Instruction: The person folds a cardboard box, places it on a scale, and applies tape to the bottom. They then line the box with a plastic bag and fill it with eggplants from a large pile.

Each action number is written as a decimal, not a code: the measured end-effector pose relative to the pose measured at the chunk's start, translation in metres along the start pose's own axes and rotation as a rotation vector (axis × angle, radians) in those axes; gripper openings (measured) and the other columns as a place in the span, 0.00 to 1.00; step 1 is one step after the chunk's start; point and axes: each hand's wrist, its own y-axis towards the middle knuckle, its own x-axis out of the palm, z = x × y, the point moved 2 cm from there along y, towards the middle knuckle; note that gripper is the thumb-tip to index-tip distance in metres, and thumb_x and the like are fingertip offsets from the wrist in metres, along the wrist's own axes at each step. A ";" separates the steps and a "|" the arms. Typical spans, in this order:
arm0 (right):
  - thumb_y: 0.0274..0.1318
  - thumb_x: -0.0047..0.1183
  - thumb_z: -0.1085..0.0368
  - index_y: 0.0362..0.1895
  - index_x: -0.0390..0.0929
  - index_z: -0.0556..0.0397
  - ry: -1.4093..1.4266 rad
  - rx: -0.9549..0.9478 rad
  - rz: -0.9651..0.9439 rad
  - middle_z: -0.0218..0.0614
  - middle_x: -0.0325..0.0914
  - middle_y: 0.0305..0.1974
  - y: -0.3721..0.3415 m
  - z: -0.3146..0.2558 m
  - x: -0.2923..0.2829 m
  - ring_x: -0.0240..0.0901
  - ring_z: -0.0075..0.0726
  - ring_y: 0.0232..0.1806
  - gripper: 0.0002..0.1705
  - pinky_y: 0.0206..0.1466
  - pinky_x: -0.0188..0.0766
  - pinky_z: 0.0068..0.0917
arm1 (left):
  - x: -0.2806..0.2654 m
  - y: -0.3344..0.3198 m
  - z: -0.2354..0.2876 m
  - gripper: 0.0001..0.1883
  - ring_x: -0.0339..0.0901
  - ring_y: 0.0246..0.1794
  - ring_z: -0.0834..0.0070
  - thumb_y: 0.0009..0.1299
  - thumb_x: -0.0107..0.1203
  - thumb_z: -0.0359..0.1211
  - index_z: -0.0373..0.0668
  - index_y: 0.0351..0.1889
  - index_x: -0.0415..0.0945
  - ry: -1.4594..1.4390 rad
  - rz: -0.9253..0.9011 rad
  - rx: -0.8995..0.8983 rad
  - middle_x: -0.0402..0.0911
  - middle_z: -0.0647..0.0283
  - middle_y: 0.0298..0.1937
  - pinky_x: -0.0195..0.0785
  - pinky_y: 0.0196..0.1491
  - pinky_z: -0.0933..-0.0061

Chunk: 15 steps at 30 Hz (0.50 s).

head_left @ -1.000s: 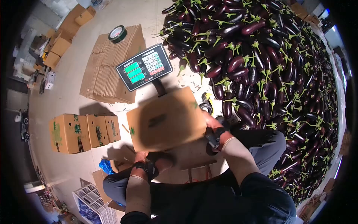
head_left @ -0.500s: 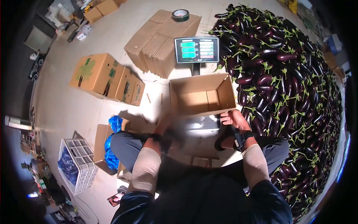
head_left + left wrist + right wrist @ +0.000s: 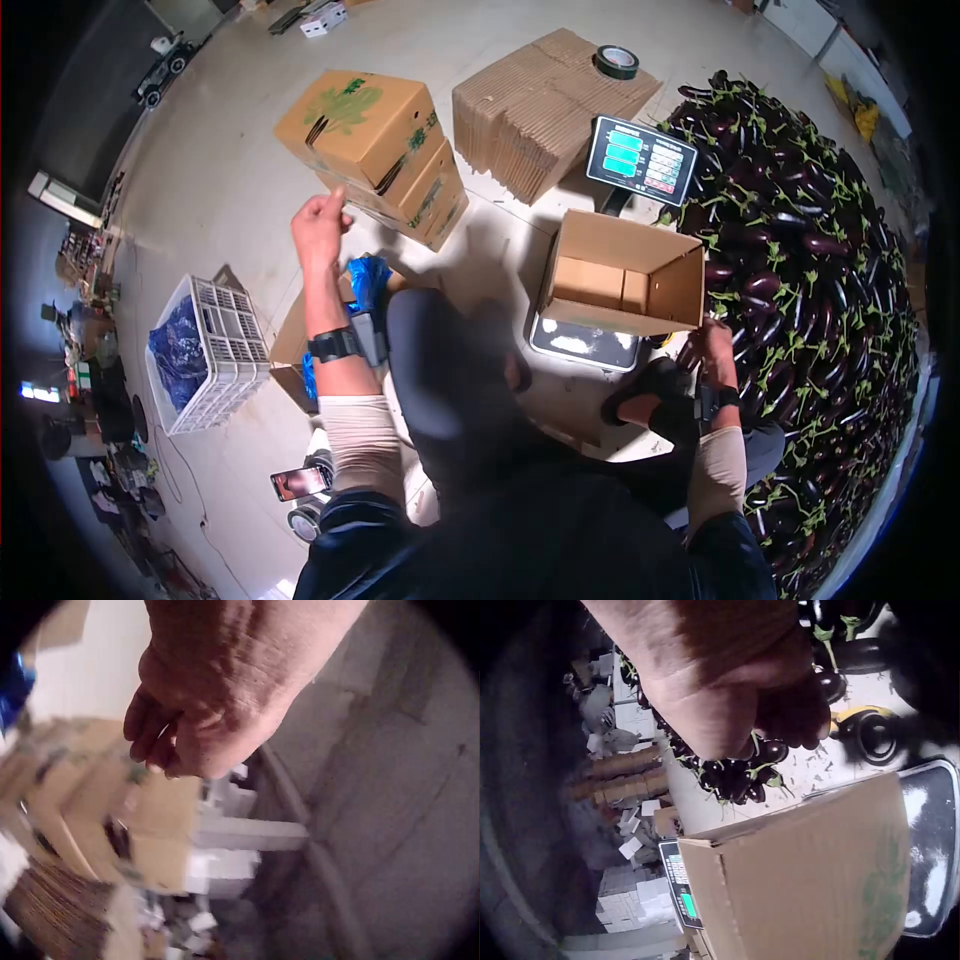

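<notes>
An open cardboard box (image 3: 625,275) stands on the platform of a digital scale (image 3: 585,343), its inside bare. My left hand (image 3: 318,228) is raised away to the left, fingers loosely curled with nothing in them, overlapping the edge of the stacked closed cartons (image 3: 375,125) in the head view. Close by the box's near right corner, my right hand (image 3: 714,345) hangs with loosely bent fingers and no visible thing in its grasp. Beside it lies a big heap of eggplants (image 3: 800,300). In the right wrist view, shadow covers the fingers (image 3: 795,712).
Flattened cartons (image 3: 540,115) are stacked behind, with a tape roll (image 3: 616,62) on top. The scale's display (image 3: 642,160) is lit green. To the left are a white plastic crate (image 3: 225,340) and a blue plastic bag (image 3: 368,283). A phone (image 3: 300,484) lies low on the left.
The box, earlier held in both hands, now rests upright on the scale. Both hands have let go; my left hand has swung out left, my right has dropped slightly. The head view has turned left.
</notes>
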 end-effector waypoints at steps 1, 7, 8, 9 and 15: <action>0.67 0.47 0.61 0.32 0.78 0.54 -0.001 -0.075 0.052 0.31 0.71 0.19 -0.004 -0.012 0.001 0.68 0.28 0.15 0.13 0.18 0.64 0.28 | -0.023 0.014 -0.035 0.09 0.74 0.22 0.78 0.70 0.60 0.34 0.37 0.31 0.80 0.087 0.034 0.008 0.79 0.65 0.24 0.69 0.30 0.75; 0.68 0.54 0.57 0.42 0.81 0.57 -0.024 -0.229 0.017 0.23 0.74 0.26 -0.009 -0.061 -0.032 0.69 0.21 0.24 0.15 0.28 0.68 0.23 | -0.100 0.020 -0.261 0.08 0.81 0.31 0.73 0.65 0.62 0.31 0.33 0.29 0.84 0.579 -0.107 -0.179 0.85 0.60 0.28 0.73 0.37 0.69; 0.68 0.54 0.57 0.41 0.81 0.57 -0.057 -0.249 0.019 0.22 0.73 0.26 -0.003 -0.063 -0.042 0.67 0.20 0.24 0.14 0.28 0.66 0.22 | -0.095 0.008 -0.258 0.08 0.81 0.31 0.73 0.65 0.62 0.31 0.33 0.29 0.84 0.580 -0.103 -0.188 0.85 0.60 0.28 0.73 0.37 0.69; 0.68 0.54 0.57 0.40 0.80 0.57 -0.090 -0.271 0.018 0.21 0.72 0.26 0.001 -0.067 -0.045 0.65 0.18 0.24 0.14 0.28 0.64 0.21 | -0.086 -0.006 -0.250 0.12 0.83 0.33 0.69 0.63 0.65 0.36 0.35 0.31 0.85 0.654 -0.059 -0.235 0.86 0.57 0.30 0.74 0.40 0.67; 0.69 0.53 0.56 0.45 0.78 0.54 -0.184 -0.339 -0.017 0.26 0.78 0.31 -0.029 -0.126 -0.021 0.71 0.19 0.28 0.14 0.32 0.70 0.21 | -0.069 -0.016 -0.275 0.20 0.85 0.43 0.60 0.62 0.68 0.45 0.40 0.44 0.85 0.707 0.019 -0.266 0.87 0.50 0.41 0.76 0.48 0.62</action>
